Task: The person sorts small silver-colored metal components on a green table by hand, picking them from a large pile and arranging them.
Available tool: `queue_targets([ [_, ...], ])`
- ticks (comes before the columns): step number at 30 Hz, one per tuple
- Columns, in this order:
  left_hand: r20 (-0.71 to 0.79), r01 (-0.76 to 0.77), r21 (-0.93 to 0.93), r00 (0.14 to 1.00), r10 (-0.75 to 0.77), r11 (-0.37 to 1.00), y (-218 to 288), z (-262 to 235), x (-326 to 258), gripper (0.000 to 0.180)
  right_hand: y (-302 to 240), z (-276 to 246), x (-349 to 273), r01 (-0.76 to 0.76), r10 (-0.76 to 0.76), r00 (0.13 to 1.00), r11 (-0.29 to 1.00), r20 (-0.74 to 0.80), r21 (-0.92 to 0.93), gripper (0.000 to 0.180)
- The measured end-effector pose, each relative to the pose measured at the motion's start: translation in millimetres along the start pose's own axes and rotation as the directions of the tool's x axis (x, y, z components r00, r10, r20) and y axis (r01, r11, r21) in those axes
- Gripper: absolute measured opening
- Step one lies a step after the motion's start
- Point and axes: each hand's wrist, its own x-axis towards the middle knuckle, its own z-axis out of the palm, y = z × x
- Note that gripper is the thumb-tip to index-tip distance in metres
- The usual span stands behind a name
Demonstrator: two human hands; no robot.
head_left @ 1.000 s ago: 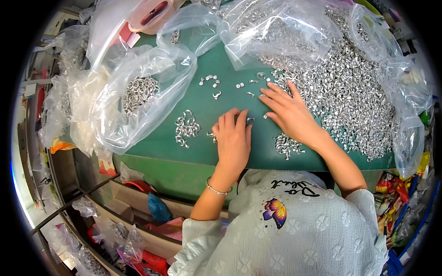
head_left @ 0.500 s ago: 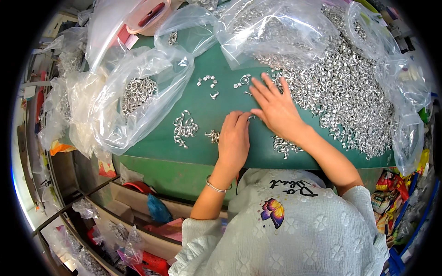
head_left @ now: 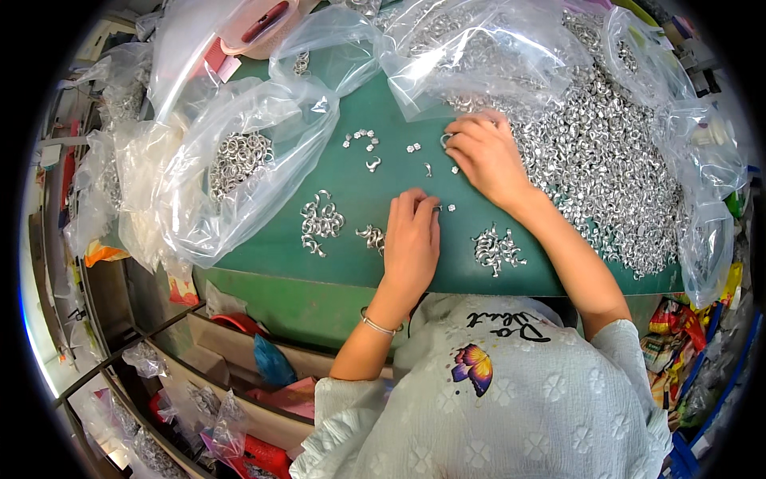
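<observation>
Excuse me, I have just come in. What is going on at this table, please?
A person is handling small silvery metal pieces on a green table. The right hand has its fingers beside a ring, at the edge of a large heap. The left hand is low over the table near a small piece; its grip is unclear. Smaller clusters lie around, and a clear bag of rings sits at the left.

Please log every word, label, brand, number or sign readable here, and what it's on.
Pale shirt: dark script lettering above a butterfly print; wording withheld.
Colourful packets, right edge: print too small to read.
Pale tag near the pink container: nothing legible.
Silver metal pieces: no legible marks.
</observation>
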Motion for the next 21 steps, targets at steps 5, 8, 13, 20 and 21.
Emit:
queue_targets([
  [5, -0.026, 0.006, -0.001, 1.0, -0.006, 1.0, 0, -3, 1, 0.022, 9, -19, -8, -0.117, 0.111, 0.988, 0.992, -0.107, -0.047, 0.011],
  [8, -0.034, -0.009, 0.027, 0.999, 0.01, 1.0, -5, -7, 5, 0.024, 11, -21, -12, -0.196, 0.173, 0.971, 0.971, -0.167, -0.137, 0.012],
  [13, 0.016, -0.016, 0.106, 1.0, 0.014, 0.994, -13, -8, 23, 0.039, -8, -16, -10, -0.101, 0.1, 0.99, 0.995, -0.1, -0.008, 0.014],
  [20, 0.016, -0.04, 0.168, 0.999, 0.038, 0.985, -21, -2, 40, 0.024, 1, -11, -9, -0.103, 0.102, 0.993, 0.994, -0.057, -0.024, 0.006],
  [21, -0.004, -0.028, 0.157, 1.0, 0.029, 0.987, -24, -1, 39, 0.023, 1, -12, -10, -0.096, 0.095, 0.988, 0.995, -0.122, -0.002, 0.006],
])
